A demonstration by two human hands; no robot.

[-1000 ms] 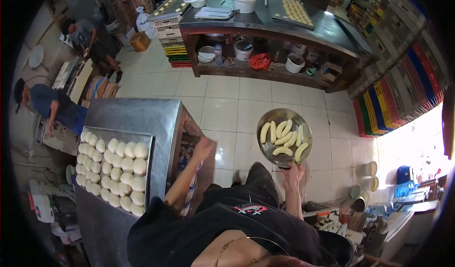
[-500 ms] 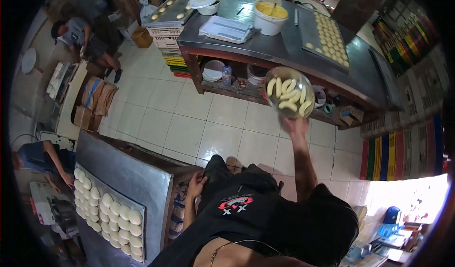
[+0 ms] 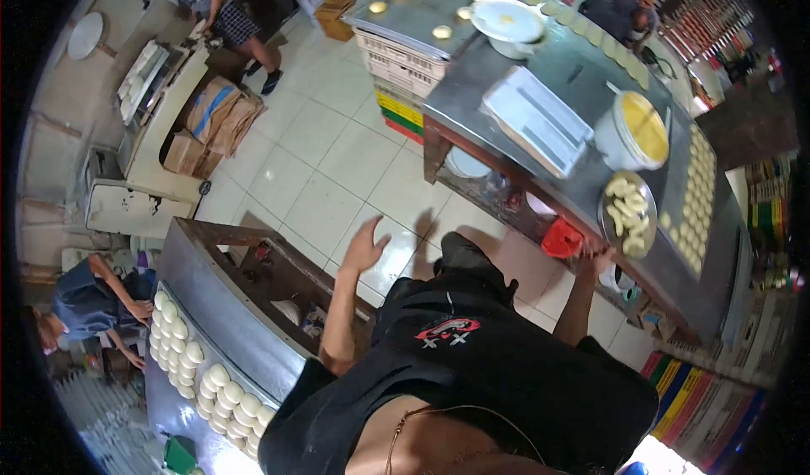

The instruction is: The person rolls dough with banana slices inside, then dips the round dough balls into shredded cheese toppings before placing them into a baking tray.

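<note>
A round metal bowl (image 3: pixel 609 232) of pale, curved peeled bananas (image 3: pixel 624 198) sits at the near edge of the metal-topped table, on the right. My right hand (image 3: pixel 596 260) is just below the bowl's rim, by the table edge. It looks apart from the bowl, with its fingers spread and slightly blurred. My left hand (image 3: pixel 365 247) is raised over the tiled floor with thumb and fingers apart, holding nothing. Close to the bowl stands a white bucket (image 3: pixel 614 137) of yellow filling with a utensil in it.
A tray of dough balls (image 3: pixel 699 192) lies beyond the bowl; a white plastic tray (image 3: pixel 540 121) is left of the bucket. A red item (image 3: pixel 560 239) is by the lower shelf. Dough pieces (image 3: pixel 221 395) cover the left table, where a co-worker (image 3: pixel 97 298) stands.
My right hand has moved the bowl from over the floor onto the table edge and let go. My left hand has lifted away from the left table. The view has turned.
</note>
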